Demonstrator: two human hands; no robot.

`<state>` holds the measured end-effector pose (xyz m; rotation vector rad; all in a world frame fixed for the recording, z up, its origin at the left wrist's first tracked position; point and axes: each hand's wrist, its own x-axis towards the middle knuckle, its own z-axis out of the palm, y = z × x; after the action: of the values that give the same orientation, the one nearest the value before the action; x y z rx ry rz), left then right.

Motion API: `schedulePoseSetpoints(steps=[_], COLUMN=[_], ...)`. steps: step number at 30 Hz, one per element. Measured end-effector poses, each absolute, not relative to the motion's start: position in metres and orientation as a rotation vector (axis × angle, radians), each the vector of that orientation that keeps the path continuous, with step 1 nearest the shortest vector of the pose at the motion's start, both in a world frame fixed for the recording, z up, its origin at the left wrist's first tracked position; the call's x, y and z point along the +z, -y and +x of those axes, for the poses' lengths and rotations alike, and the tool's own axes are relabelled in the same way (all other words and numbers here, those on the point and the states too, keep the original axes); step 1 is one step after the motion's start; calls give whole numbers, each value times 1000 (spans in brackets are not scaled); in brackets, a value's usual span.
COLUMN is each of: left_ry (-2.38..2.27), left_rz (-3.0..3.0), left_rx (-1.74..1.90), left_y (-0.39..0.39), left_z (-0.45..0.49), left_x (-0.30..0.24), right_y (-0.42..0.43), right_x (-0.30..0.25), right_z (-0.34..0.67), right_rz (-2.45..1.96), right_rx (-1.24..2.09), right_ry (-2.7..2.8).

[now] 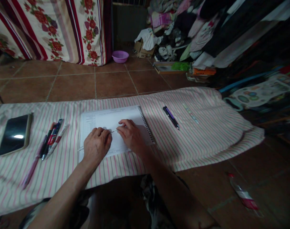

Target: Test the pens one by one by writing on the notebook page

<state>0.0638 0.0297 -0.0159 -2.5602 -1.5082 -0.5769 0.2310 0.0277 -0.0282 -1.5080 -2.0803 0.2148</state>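
Observation:
Over the open white page of a spiral notebook point(107, 119), both hands are close together. My left hand point(97, 144) rests on the page with its fingers curled around a thin, pen-like rod point(113, 131). My right hand point(130, 135) pinches the rod's pale right end between thumb and fingertips. A clear, slim end sticks out past the left side of my left hand; whether it belongs to the same rod, I cannot tell. Most of the rod is hidden by the fingers.
On the striped cloth point(202, 140), several pens point(51, 138) and a phone point(15, 134) lie left. To the right are a purple-black pen point(171, 117) and a pale patterned strip point(190, 114). A bottle point(244, 194) and a purple basin point(120, 57) are on the tiled floor.

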Motion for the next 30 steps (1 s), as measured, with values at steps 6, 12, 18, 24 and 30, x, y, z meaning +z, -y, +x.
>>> schedulePoseSetpoints(steps=[6, 12, 18, 24, 30], left_ry=[1512, 1519, 1506, 1498, 1511], left_rz=[-2557, -2571, -2582, -2584, -2590], left_rx=[-602, -580, -612, -634, -612], left_y=[-29, -28, -28, -28, -28], left_z=[63, 63, 61, 61, 61], left_x=[-16, -17, -18, -19, -19], right_y=[-28, -26, -25, -25, -24], right_x=[-30, -30, -29, -29, -27], right_z=[230, 233, 233, 234, 234], right_rz=[-1497, -1438, -1434, -1408, -1406], right_rx=[234, 248, 248, 263, 271], right_ry=[2042, 2042, 2064, 2081, 2048])
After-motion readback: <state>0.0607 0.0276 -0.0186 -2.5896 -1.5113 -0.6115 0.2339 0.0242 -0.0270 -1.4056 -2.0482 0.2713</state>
